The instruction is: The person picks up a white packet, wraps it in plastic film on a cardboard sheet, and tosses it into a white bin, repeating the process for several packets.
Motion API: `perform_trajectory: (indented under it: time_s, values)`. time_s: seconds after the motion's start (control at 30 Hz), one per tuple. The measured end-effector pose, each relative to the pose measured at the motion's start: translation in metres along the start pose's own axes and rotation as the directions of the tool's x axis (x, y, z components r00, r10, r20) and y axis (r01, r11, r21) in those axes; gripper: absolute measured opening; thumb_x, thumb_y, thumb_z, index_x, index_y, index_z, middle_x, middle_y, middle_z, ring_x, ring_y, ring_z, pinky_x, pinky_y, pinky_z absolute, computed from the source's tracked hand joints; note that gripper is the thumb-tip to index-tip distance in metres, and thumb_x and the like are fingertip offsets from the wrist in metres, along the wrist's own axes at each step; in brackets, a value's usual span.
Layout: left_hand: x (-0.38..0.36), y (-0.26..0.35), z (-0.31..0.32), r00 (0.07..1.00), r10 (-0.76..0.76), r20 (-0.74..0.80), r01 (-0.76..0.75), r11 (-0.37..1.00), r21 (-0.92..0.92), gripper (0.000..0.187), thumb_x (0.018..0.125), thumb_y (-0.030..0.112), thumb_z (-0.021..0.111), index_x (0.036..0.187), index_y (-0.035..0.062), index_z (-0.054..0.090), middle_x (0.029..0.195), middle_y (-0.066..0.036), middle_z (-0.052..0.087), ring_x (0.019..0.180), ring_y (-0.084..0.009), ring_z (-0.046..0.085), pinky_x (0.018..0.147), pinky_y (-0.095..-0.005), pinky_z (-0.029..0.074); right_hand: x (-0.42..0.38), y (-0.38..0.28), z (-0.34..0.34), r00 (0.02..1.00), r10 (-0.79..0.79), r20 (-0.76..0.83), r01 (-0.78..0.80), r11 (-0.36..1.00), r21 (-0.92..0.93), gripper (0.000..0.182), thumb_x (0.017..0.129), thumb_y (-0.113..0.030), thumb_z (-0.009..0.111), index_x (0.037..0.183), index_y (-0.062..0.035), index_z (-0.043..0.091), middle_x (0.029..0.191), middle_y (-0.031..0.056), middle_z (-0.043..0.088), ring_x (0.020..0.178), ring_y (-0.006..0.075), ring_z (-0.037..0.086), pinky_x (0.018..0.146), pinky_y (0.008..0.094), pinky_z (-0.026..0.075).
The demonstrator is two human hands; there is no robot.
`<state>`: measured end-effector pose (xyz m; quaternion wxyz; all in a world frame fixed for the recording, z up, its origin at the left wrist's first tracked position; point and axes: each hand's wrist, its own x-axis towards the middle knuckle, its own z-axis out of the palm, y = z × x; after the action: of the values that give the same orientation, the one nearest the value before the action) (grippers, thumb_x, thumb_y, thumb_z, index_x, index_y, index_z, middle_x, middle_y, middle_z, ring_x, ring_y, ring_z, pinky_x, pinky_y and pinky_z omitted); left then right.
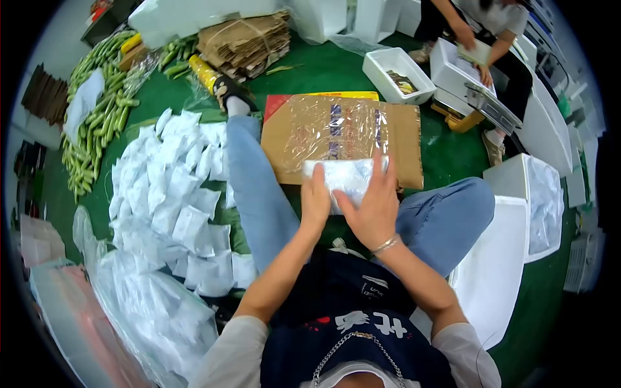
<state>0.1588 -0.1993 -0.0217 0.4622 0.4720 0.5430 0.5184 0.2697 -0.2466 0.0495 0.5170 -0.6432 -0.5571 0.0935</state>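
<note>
I sit on the green floor with my jeans-clad legs stretched out. Both hands hold a small stack of white packets [346, 176] in front of me. My left hand [315, 197] grips its left end. My right hand [373, 205], a bracelet at the wrist, lies over the packets' right side with fingers spread. Just beyond the packets lies a flat brown cardboard sheet [404, 139] covered with clear plastic film.
Many white packets [168, 187] are spread on the floor at my left, with a plastic bag of more [155, 310] nearer. Green cucumbers [97, 116] lie far left. White foam boxes [527, 200] stand at right. Another person [485, 39] crouches at the back right by foam boxes.
</note>
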Motion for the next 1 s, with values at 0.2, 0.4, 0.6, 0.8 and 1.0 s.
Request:
perform_trajectory:
  time_s: [0.2, 0.4, 0.6, 0.8, 1.0]
  values:
    - [-0.021, -0.024, 0.026, 0.326, -0.177, 0.929, 0.578, 0.815, -0.047, 0.035, 0.095, 0.030, 0.050, 0.121, 0.0064, 0.057, 0.115, -0.006, 0.062, 0.107, -0.0186, 0.059, 0.091, -0.0345, 0.047, -0.016, -0.041, -0.059, 0.646, -0.435, 0.627, 0.678, 0.704, -0.211, 0.033, 0.070, -0.016, 0.071, 0.099, -0.0022, 0.064, 0.117, 0.0192, 0.056, 0.112, 0.0368, 0.054, 0.093, 0.0460, 0.043]
    - [-0.059, -0.006, 0.073, 0.239, -0.263, 0.935, 0.555, 0.827, 0.090, 0.044, 0.099, 0.046, 0.040, 0.105, 0.0086, 0.061, 0.104, -0.006, 0.062, 0.102, -0.0152, 0.055, 0.088, -0.0327, 0.043, -0.016, 0.001, -0.092, 0.844, -0.425, 0.326, 0.493, 0.855, -0.163, 0.013, 0.081, -0.005, 0.056, 0.069, -0.0004, 0.056, 0.067, 0.0116, 0.058, 0.059, 0.0289, 0.051, 0.058, 0.0386, 0.039]
    - [-0.067, 0.098, 0.099, 0.126, 0.239, 0.963, -0.497, 0.855, -0.147, 0.049, 0.095, 0.042, 0.043, 0.096, -0.0047, 0.057, 0.104, -0.025, 0.062, 0.095, -0.0357, 0.062, 0.082, -0.0461, 0.048, 0.010, 0.023, -0.190, 0.993, -0.117, 0.020, 0.118, 0.985, -0.123, 0.028, 0.095, -0.015, 0.048, 0.077, 0.0041, 0.057, 0.070, 0.0096, 0.059, 0.067, 0.0225, 0.054, 0.067, 0.0341, 0.043]
    - [-0.097, 0.093, 0.074, 0.193, 0.687, 0.701, -0.389, 0.709, -0.588, 0.052, 0.086, 0.027, 0.056, 0.127, -0.0040, 0.045, 0.110, -0.027, 0.058, 0.092, -0.0388, 0.061, 0.083, -0.0464, 0.048, 0.034, 0.057, -0.334, 0.955, 0.160, -0.249, -0.291, 0.666, -0.687, 0.037, 0.094, -0.024, 0.052, 0.083, 0.0086, 0.065, 0.079, 0.0175, 0.067, 0.067, 0.0288, 0.060, 0.068, 0.0390, 0.050]
    - [0.073, -0.069, -0.238, 0.950, 0.030, -0.310, 0.156, 0.816, 0.556, 0.052, 0.080, 0.027, 0.071, 0.119, -0.0009, 0.052, 0.110, -0.023, 0.059, 0.097, -0.0324, 0.061, 0.079, -0.0389, 0.051, 0.045, 0.149, -0.362, 0.963, 0.259, -0.076, -0.202, 0.504, -0.839, 0.033, 0.096, -0.022, 0.050, 0.089, 0.0060, 0.064, 0.080, 0.0143, 0.065, 0.070, 0.0246, 0.059, 0.068, 0.0367, 0.048]
